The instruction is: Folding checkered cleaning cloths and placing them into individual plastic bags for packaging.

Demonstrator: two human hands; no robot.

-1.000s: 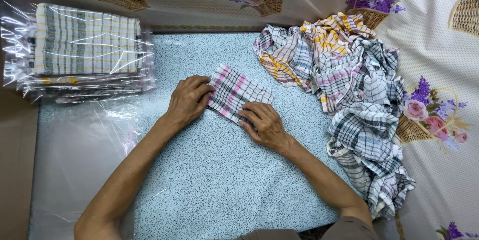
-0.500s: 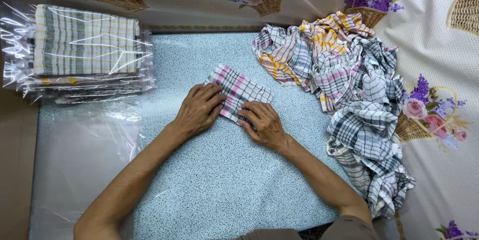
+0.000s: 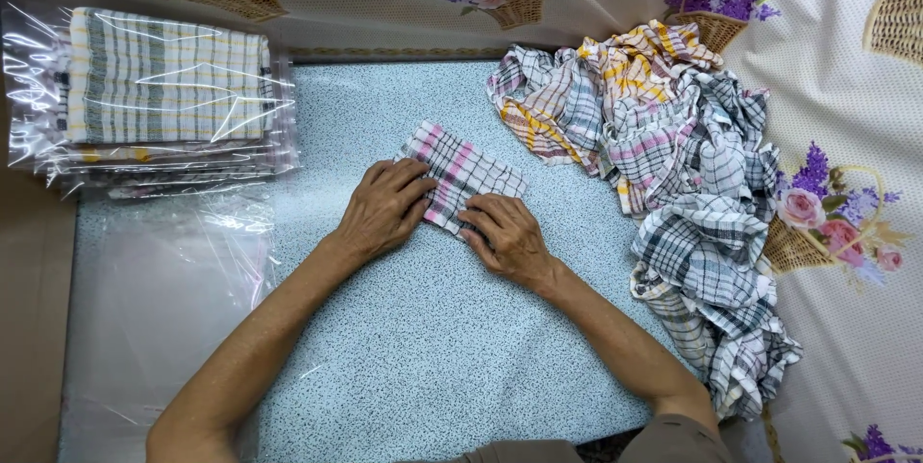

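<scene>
Flat on the speckled blue-grey work mat (image 3: 433,348), mid-frame, lies a small folded pink-and-white checked cotton cloth (image 3: 466,173) — soft, light and limp, best taken by its folded edges. Left hand (image 3: 383,210) and right hand (image 3: 505,235) both press on it with fingers spread, gripping nothing. Loose checked cloths (image 3: 673,184) heap at right; clear-bagged folded cloths (image 3: 159,98) stack upper left.
</scene>
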